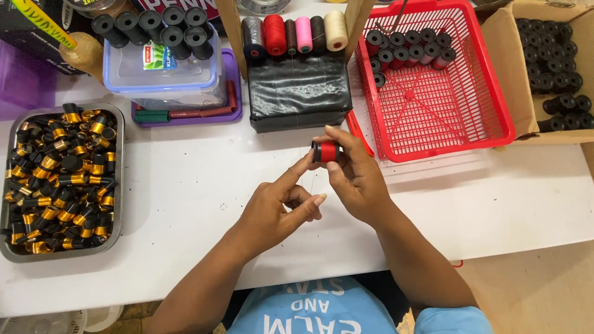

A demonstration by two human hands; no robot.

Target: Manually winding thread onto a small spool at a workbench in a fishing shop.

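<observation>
Two hands meet over the white table (185,185); the right hand (356,179) pinches a small bobbin (325,151) wound with red thread between thumb and fingers, while the left hand (278,210) holds nothing, its forefinger stretched up to touch the bobbin's end; beyond the right hand stands a red basket (445,124) of wound bobbins; far off the left hand sits a metal tray (117,185) of black-and-gold spools; just beyond both hands is a row of thread cones (294,34).
</observation>
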